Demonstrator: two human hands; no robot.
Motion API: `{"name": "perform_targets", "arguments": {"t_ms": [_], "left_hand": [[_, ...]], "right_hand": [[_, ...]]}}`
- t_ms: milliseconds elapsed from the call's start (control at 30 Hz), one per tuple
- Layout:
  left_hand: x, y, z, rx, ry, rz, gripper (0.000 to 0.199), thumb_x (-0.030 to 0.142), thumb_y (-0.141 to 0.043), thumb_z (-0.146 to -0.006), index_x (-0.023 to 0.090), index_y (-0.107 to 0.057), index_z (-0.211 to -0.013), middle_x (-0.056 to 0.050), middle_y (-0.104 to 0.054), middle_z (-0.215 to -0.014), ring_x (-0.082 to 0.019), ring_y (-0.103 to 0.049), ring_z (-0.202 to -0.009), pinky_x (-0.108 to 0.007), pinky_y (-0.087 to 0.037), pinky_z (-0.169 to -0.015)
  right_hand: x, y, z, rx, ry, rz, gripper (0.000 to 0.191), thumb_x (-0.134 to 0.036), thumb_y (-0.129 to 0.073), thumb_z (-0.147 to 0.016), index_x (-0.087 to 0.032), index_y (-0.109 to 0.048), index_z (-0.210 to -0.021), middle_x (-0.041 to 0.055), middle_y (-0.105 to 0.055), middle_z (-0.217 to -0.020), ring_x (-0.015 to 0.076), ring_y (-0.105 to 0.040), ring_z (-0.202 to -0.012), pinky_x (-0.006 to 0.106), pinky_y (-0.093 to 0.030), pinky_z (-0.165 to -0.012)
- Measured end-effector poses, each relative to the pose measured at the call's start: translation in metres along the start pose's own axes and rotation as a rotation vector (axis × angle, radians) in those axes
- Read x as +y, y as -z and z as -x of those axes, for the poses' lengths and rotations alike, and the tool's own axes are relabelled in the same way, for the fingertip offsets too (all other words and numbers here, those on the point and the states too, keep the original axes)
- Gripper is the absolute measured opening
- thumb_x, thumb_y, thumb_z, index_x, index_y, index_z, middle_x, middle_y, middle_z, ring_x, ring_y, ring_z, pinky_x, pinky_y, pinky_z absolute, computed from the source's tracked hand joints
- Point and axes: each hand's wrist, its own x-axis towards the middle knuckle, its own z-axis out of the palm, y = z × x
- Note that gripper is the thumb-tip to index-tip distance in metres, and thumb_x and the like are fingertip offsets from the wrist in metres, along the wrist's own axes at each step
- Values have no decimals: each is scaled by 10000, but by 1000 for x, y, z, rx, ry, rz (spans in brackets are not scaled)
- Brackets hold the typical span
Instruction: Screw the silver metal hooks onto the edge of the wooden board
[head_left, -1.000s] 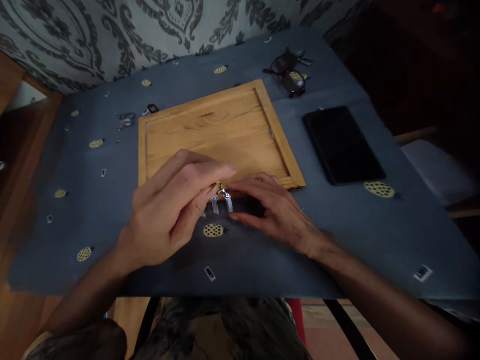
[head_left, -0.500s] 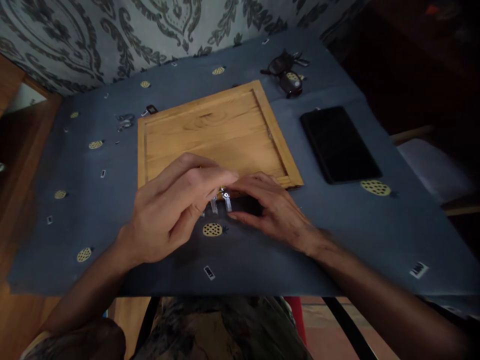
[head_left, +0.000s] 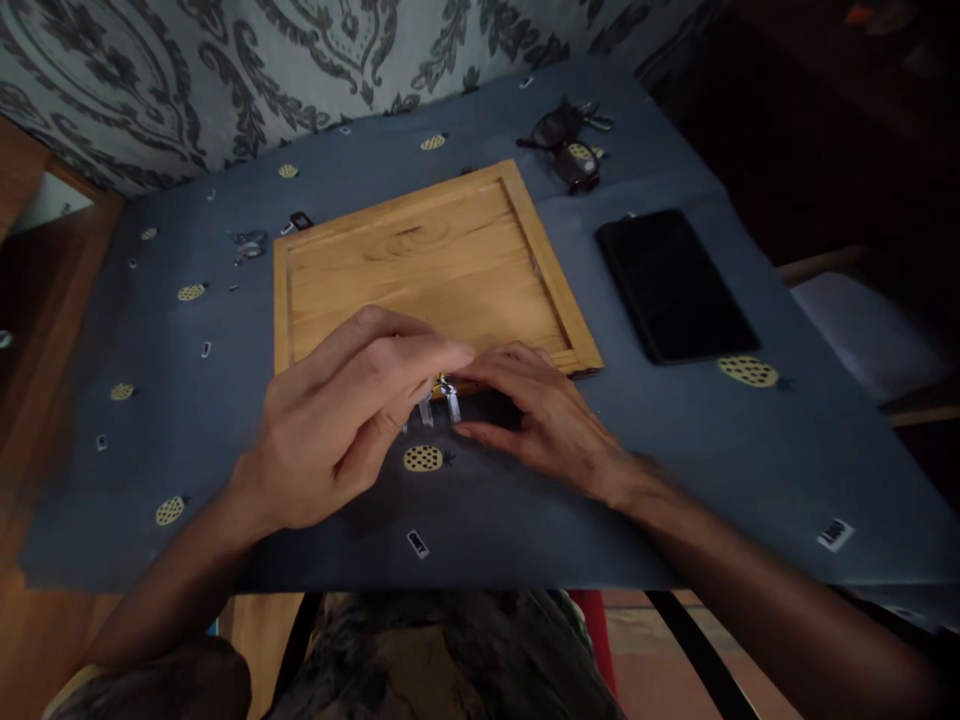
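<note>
A framed wooden panel [head_left: 405, 260] lies flat on the blue cloth. At its near edge, small silver metal fittings [head_left: 453, 402] stick out toward me; their exact kind is unclear. My left hand [head_left: 337, 415] is closed above that edge, thumb and fingers together, and what it may hold is hidden behind the fingers. A bit of yellow shows beneath its fingertips. My right hand [head_left: 540, 415] curls around the rightmost fitting, fingers over the panel's edge and thumb at the fitting's lower end.
To the right lies a black tablet [head_left: 679, 285]. Behind the panel are dark glasses [head_left: 566, 150] with keys [head_left: 596, 118] beside them. Small metal pieces [head_left: 247, 246] and a dark tag [head_left: 301, 220] lie to the left. A patterned curtain [head_left: 300, 60] hangs behind the table.
Both hands keep nearly the same place and grip. The fitting by the right thumb looks slightly shifted, and the whole view has moved a little.
</note>
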Motion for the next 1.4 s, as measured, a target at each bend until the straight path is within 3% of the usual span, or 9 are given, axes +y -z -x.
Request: {"name": "perform_targets", "arguments": {"t_ms": [133,300,400,533,733,1000,1400], "left_hand": [[-4,-1,-5,-1,-64,41,289,52,-537,-961,160,-626,-1213,-53,-710,-1089,-121,-675,-964,-240,-601,-838],[-8,-2,-9,-39,-18,108,386,73,-538,-977,226,-539,-1332,-25,-697,-1140,-130,-690,-1022,-279,-607,-944],[-6,-4,-10,-44,21,90,349,107,-527,-993,272,-536,-1300,-26,-688,-1131,-148,-692,-1039,-302,-615,-918],[-4,-10,-13,17,-42,10,256,198,-588,-986,281,-560,-1227,-48,-665,-1073,-187,-658,-1043,-347,-611,-889],[-3,-18,-16,195,-46,-123,219,153,-673,-937,212,-644,-1147,-16,-637,-916,-140,-618,-855,-287,-584,-741],[3,-17,-15,170,-41,-93,245,136,-674,-940,210,-665,-1173,1,-648,-910,-95,-661,-830,-220,-590,-739],[3,-16,-16,143,-48,-67,251,104,-614,-958,221,-662,-1175,-6,-684,-954,-114,-685,-876,-240,-611,-760]], "right_hand": [[2,-2,0,9,16,-1,421,-323,-768,-878,-197,-660,-1265,92,-749,-1122,293,-652,-1085,468,-510,-951],[5,-2,1,12,30,12,437,-353,-754,-892,-184,-654,-1282,105,-747,-1157,300,-649,-1094,477,-512,-956],[4,-2,1,9,30,13,410,-352,-734,-908,-203,-652,-1281,99,-747,-1167,294,-648,-1092,480,-511,-956],[4,-3,1,25,39,4,359,-376,-718,-919,-214,-670,-1235,97,-746,-1148,289,-652,-1084,475,-508,-950],[5,-3,1,11,35,0,400,-363,-723,-915,-197,-653,-1272,102,-741,-1154,293,-645,-1097,479,-500,-957],[4,-4,0,22,41,2,397,-366,-740,-905,-181,-668,-1248,94,-746,-1099,281,-641,-1045,466,-497,-939],[5,-3,0,6,29,-5,386,-393,-720,-919,-212,-666,-1255,91,-741,-1115,288,-635,-1065,476,-492,-945]]}}
